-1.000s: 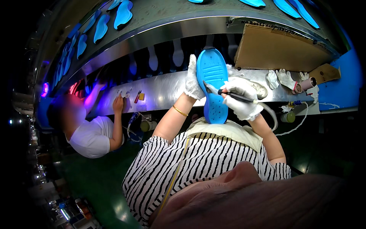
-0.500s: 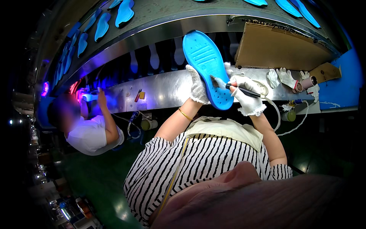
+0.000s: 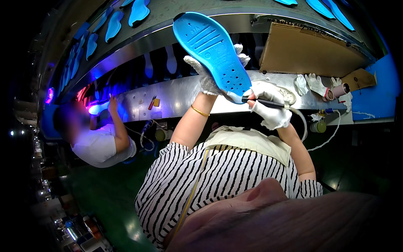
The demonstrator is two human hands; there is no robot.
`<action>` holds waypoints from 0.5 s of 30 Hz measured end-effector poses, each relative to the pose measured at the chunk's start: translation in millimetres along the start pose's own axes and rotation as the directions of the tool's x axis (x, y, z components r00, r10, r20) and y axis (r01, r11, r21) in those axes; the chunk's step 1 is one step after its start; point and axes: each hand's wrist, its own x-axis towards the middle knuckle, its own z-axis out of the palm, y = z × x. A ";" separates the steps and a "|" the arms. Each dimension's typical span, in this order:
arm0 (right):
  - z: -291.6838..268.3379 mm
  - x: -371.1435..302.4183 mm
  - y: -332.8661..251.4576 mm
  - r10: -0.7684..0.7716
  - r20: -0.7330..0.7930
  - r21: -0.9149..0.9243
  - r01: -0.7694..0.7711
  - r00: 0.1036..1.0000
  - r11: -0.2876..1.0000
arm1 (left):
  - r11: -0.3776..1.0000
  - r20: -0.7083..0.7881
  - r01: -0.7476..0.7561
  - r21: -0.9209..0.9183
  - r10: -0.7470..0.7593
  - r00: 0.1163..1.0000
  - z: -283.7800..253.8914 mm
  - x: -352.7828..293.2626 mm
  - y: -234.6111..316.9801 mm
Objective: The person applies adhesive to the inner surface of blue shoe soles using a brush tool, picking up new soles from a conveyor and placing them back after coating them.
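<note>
My left hand (image 3: pixel 206 79), in a whitish glove, closes around a blue shoe sole (image 3: pixel 212 50) from underneath, and its fingertips show past the sole's right edge. The sole is tilted, its dark-tipped end far and to the left; grooves and small holes mark the face turned to me. My gloved right hand (image 3: pixel 272 110), fingertips bare, grips a brush (image 3: pixel 268 103) by its black handle. A pale hose (image 3: pixel 303 119) runs from behind that hand. The brush's bristles meet the sole's near end, though they are partly hidden there by glare.
Beyond the metal bench (image 3: pixel 180 94), a raised conveyor (image 3: pixel 172 10) carries several blue soles. A cardboard box (image 3: pixel 306 50) stands far right, near loose white gloves (image 3: pixel 315 84) and a pinkish roll (image 3: pixel 341 90). At left sits a co-worker (image 3: pixel 100 140); a yellow block (image 3: pixel 156 102) lies between us.
The sole has shifted up and left and tilted more leftward. The brush has gone from the sole's middle to its near end. The co-worker's glowing blue piece has moved slightly.
</note>
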 end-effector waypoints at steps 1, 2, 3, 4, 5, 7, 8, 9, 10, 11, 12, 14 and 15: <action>-8.0 0.2 -5.0 0.195 0.084 0.134 -0.205 0.977 0.970 | 1.000 0.013 0.018 0.005 -0.018 1.000 0.0 0.2 1.4; -10.7 -0.8 -2.7 0.261 0.068 0.297 -0.270 0.963 0.916 | 0.999 0.026 0.036 0.010 -0.036 0.999 1.0 0.6 2.3; -11.1 -1.8 1.0 0.326 0.066 0.453 -0.319 0.943 0.832 | 0.998 0.039 0.052 0.018 -0.053 0.998 1.6 0.5 4.3; -7.7 -2.1 2.5 0.239 -0.046 0.456 -0.192 0.970 0.869 | 0.995 0.080 0.083 0.048 -0.087 0.993 -1.1 0.7 7.6; -8.5 -1.4 2.0 0.217 -0.108 0.336 -0.170 0.970 0.926 | 0.986 0.050 0.104 0.129 -0.111 0.993 -4.7 1.1 11.0; -12.4 0.3 4.9 0.117 -0.072 0.142 -0.106 0.991 0.984 | 0.948 -0.013 0.152 0.278 -0.155 0.988 -5.7 4.2 13.4; -12.8 1.9 2.9 0.126 -0.037 0.083 -0.123 0.991 0.989 | 0.886 -0.103 0.175 0.429 -0.145 0.984 -4.7 5.0 12.2; -12.8 4.5 -1.2 0.136 0.005 0.026 -0.136 0.991 0.990 | 0.858 -0.101 0.175 0.484 -0.143 0.984 1.4 7.4 12.1; -16.3 8.5 -3.1 0.154 0.073 -0.056 -0.150 0.985 0.987 | 0.825 -0.100 0.174 0.537 -0.142 0.985 6.5 9.8 11.9; -20.2 10.9 0.7 0.210 0.122 -0.030 -0.208 0.970 0.978 | 0.790 -0.099 0.172 0.589 -0.140 0.985 8.4 10.5 11.8; -24.3 13.3 3.6 0.263 0.166 -0.011 -0.265 0.950 0.964 | 0.748 -0.081 0.197 0.634 -0.190 0.979 6.5 13.0 16.2; -26.8 13.6 -1.4 0.360 0.230 0.149 -0.399 0.904 0.905 | 0.674 -0.120 0.221 0.705 -0.194 0.974 -6.0 17.5 19.0; -33.6 13.0 -1.8 0.428 0.292 0.100 -0.472 0.856 0.876 | 0.634 -0.139 0.233 0.737 -0.195 0.971 -5.4 19.8 18.9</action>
